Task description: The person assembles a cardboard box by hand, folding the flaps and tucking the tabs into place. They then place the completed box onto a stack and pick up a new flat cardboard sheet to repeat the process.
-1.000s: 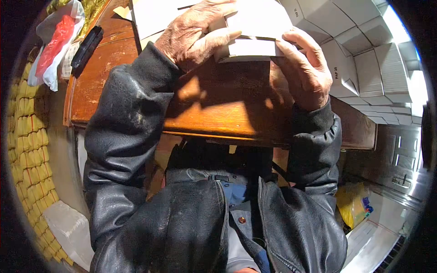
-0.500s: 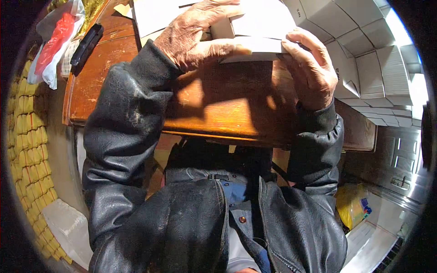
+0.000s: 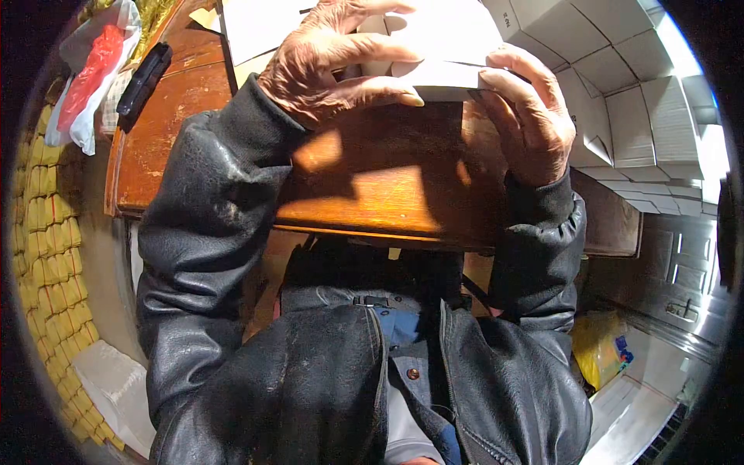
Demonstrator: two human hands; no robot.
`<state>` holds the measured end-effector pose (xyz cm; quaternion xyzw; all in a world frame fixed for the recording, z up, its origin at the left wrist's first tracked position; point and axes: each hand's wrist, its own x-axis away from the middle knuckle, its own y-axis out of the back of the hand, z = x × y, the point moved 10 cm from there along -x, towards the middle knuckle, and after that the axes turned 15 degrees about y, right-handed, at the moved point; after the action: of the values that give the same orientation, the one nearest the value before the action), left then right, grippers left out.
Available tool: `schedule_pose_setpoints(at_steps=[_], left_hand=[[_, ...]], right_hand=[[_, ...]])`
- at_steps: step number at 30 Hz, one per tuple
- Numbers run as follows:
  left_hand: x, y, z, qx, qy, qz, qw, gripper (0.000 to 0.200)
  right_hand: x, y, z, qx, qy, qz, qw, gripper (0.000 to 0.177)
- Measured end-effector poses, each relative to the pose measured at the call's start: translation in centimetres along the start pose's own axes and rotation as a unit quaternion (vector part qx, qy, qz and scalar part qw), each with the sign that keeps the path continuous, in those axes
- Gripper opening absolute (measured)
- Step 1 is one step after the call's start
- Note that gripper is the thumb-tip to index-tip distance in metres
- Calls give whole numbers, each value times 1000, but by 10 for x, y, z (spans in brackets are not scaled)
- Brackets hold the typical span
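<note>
A white cardboard box (image 3: 446, 74) is at the top middle of the head view, above the wooden table, and its far part runs out of the frame. My left hand (image 3: 329, 70) is at its left end, thumb along the lower front edge and fingers reaching over the side and top. The fingers are bent around that end. My right hand (image 3: 535, 112) grips the front right corner, fingertips on top and thumb below. Sunlight washes out the box's upper face, so its flaps are hard to make out.
Several white boxes (image 3: 593, 62) are stacked at the right. On the table's (image 3: 178, 147) left side lies a black object (image 3: 145, 77), beside a red and white plastic bag (image 3: 101, 58). Yellow bundles (image 3: 54, 248) are piled at far left. A yellow bag (image 3: 601, 353) stands low right.
My left hand's fingers have shifted lower and further right over the box's left end, and its thumb has slid down a little. My right hand keeps its hold in nearly the same place.
</note>
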<state>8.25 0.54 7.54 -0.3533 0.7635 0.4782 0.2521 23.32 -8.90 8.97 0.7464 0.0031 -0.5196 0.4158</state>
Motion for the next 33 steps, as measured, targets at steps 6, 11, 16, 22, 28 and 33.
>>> schedule_pose_setpoints(at_steps=[6, 11, 16, 22, 28, 33], left_hand=[[-1, 1, -3, 29, 49, -6, 998, 39], [2, -3, 1, 17, 42, -4, 999, 35], [2, -7, -8, -34, 3, 25, 999, 36], [0, -4, -5, -26, 27, 9, 999, 41], [-1, -4, -7, -19, 36, 8, 999, 37], [-1, -6, -8, -16, 35, 28, 999, 29]], right_hand=[[-1, 0, 0, 13, -4, 6, 1000, 26], [4, -1, -6, -28, -35, -22, 999, 28], [12, -7, -22, -130, -106, -39, 985, 31], [27, -15, -44, -234, -182, -42, 954, 43], [27, -14, -49, -272, -180, -96, 940, 37], [26, -12, -48, -231, -162, -68, 957, 37]])
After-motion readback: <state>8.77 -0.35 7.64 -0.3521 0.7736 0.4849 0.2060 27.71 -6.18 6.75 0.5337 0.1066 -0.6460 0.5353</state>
